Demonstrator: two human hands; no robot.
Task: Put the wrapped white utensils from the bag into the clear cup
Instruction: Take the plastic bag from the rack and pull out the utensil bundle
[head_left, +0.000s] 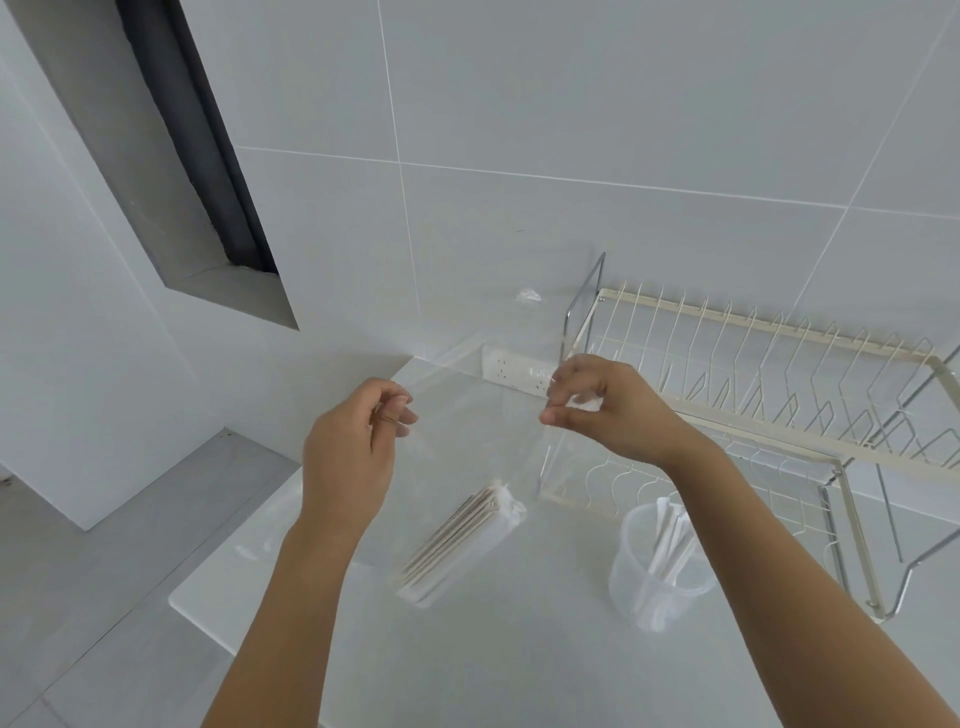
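A: From the head view, what are the hands doing?

B: The left hand and the right hand each pinch a top corner of the clear bag, holding it up over the worktop. The right hand's fingers also seem to hold something small and white, too blurred to name.

A: And the utensils?

B: A bundle of wrapped white utensils lies slanted at the bottom of the bag. More stand in the clear cup to the right, just in front of the wire dish rack.

A: How will they handle?

B: Light and stiff, I'd judge, but the wrappers look slick and the bag film is floppy. Best to reach into the mouth and grip the bundle round its middle, so none slide loose. The cup looks light too, so it may tip if bumped.
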